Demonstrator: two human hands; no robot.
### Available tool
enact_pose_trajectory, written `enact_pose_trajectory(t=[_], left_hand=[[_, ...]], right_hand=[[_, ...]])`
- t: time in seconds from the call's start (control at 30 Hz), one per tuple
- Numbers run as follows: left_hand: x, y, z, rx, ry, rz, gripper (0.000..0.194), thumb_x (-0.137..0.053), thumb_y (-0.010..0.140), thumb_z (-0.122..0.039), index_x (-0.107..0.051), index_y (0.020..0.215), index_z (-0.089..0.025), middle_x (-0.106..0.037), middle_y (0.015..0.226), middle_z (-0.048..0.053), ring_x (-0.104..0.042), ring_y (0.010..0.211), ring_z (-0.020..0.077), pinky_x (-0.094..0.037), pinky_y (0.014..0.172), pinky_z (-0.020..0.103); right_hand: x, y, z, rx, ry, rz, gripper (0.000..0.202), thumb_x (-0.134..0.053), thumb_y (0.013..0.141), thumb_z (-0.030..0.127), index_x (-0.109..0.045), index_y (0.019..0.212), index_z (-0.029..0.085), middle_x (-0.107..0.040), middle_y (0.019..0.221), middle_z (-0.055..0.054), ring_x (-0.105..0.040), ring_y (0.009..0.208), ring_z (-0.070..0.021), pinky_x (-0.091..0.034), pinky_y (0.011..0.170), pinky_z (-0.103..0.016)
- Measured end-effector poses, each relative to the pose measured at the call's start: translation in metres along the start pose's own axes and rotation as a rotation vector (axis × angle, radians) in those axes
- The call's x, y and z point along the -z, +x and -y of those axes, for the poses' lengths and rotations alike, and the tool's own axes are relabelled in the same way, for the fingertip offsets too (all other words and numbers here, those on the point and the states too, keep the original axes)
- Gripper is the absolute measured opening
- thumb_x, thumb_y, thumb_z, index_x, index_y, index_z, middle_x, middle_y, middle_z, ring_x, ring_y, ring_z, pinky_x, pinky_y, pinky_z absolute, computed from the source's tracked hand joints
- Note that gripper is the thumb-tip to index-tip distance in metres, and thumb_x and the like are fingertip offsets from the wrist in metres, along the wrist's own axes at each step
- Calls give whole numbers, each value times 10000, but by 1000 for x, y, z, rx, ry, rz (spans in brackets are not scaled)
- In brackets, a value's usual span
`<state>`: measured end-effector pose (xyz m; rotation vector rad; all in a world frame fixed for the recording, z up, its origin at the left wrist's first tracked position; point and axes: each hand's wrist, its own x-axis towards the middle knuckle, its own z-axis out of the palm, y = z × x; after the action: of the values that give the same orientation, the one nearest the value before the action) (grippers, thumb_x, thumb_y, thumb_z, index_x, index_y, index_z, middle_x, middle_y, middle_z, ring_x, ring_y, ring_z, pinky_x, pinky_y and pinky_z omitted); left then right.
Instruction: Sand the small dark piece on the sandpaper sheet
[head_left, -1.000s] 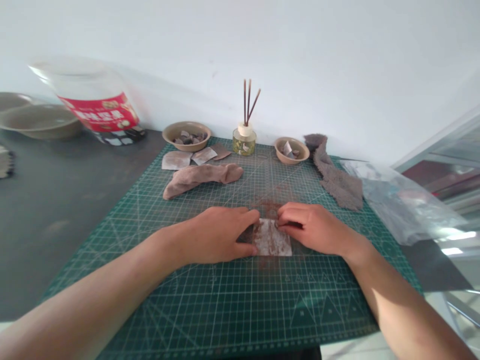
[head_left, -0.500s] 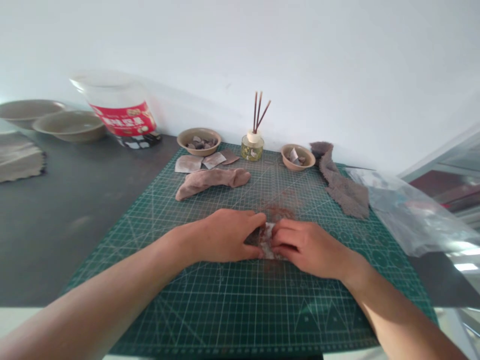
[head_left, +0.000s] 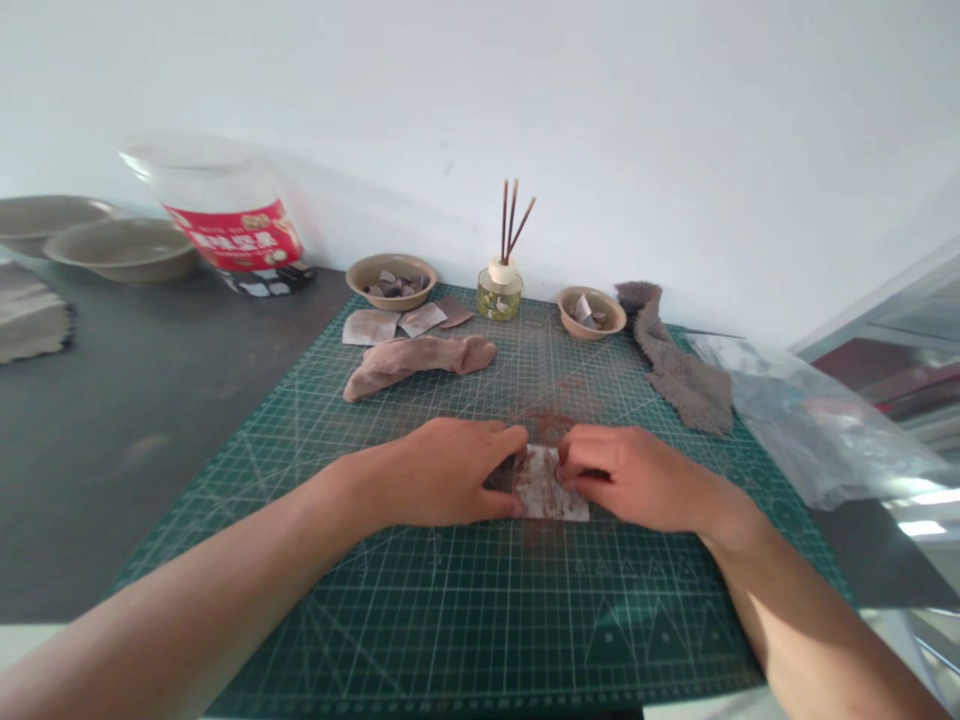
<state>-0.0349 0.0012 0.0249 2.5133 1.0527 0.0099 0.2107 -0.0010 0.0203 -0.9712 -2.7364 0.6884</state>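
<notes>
On the green cutting mat (head_left: pixel 480 620) lies a small whitish sheet (head_left: pixel 547 487) smeared with reddish brown. My left hand (head_left: pixel 454 475) holds its left edge down, thumb at the near corner and forefinger at the far one. A dark patch shows between that thumb and finger. My right hand (head_left: pixel 630 475) has its fingers curled and pinched together over the right part of the sheet; whatever they hold is hidden. Brown dust (head_left: pixel 551 415) is spread on the mat just beyond the sheet.
Behind my hands lie a rolled brown cloth (head_left: pixel 420 362), several flat pieces (head_left: pixel 370 326), a bowl of fragments (head_left: pixel 392 300), a reed diffuser (head_left: pixel 500 290) and a smaller bowl (head_left: pixel 591 328). A grey cloth (head_left: pixel 686 385) and a plastic bag (head_left: pixel 802 420) are right, a jar (head_left: pixel 240 240) left.
My right hand has shifted to the right across the sheet, so more of its whitish surface shows. My left hand keeps its place on the sheet. The view has moved slightly.
</notes>
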Motion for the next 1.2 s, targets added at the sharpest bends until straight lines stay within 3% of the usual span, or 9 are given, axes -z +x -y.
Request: enact_pose_trajectory(t=[0.07,0.23,0.4,0.53,0.67,0.83,1.0,1.1,1.2], left_hand=[[0,0,-1,4,-3,7,305,-664,867,-499,-563,1001,-244,-661,952,2,-647,813,211,-392,648,318],[1,1,-2,35,-4,20,328,-671,857,-514,-565,1007,-242,-661,962,8,-644,814,210,-390,647,313],[0,0,-1,6,-17,3,311,-666,861,-504,-547,995,-250,-659,956,-1,-644,824,218,-368,640,310],[-1,-1,1,8,-16,-2,318,-678,860,-493,-545,1025,-256,-659,984,-4,-651,853,223,-372,648,314],[-2,0,1,-5,-10,-8,323,-676,860,-505,-551,1023,-255,-662,975,-3,-652,840,224,-380,652,319],[-1,0,0,2,-6,-17,327,-687,856,-494,-556,1025,-247,-661,985,2,-649,829,218,-380,640,317],[-1,-1,0,-2,-15,-4,319,-678,860,-506,-557,994,-243,-659,944,-6,-648,795,210,-375,627,314],[-3,-1,2,-2,-5,-25,326,-683,858,-505,-560,1014,-247,-660,965,-10,-648,809,204,-373,632,309],[-6,-1,2,3,6,-39,335,-695,853,-499,-561,1037,-253,-661,967,-12,-647,815,203,-364,630,308]], right_hand=[[-2,1,1,56,41,30,100,-616,956,165,-644,873,215,-662,940,5,-640,845,-137,-464,754,-244],[-5,5,2,0,-13,-92,112,-587,969,162,-662,896,202,-659,938,-23,-635,873,-160,-467,767,-271],[-5,8,4,98,46,1,110,-605,957,159,-678,897,216,-679,967,-13,-645,874,-147,-480,771,-260],[-3,8,-1,-15,-60,-123,131,-582,966,142,-661,877,197,-667,932,-30,-636,884,-166,-469,780,-285],[-3,3,-1,49,-30,-26,129,-597,966,161,-668,870,209,-670,931,-14,-642,856,-152,-467,761,-270],[-6,4,2,-59,-67,-157,127,-565,982,154,-670,929,204,-676,981,-37,-647,921,-173,-474,801,-286],[-8,5,4,41,1,-35,105,-604,964,165,-675,907,219,-679,959,-10,-650,888,-155,-475,790,-268],[-7,5,3,-50,-54,-125,95,-598,964,152,-670,930,204,-682,983,-28,-647,921,-172,-471,817,-289],[-6,2,3,-68,-41,-102,88,-617,957,159,-655,891,201,-674,923,-10,-642,865,-155,-464,777,-272]])
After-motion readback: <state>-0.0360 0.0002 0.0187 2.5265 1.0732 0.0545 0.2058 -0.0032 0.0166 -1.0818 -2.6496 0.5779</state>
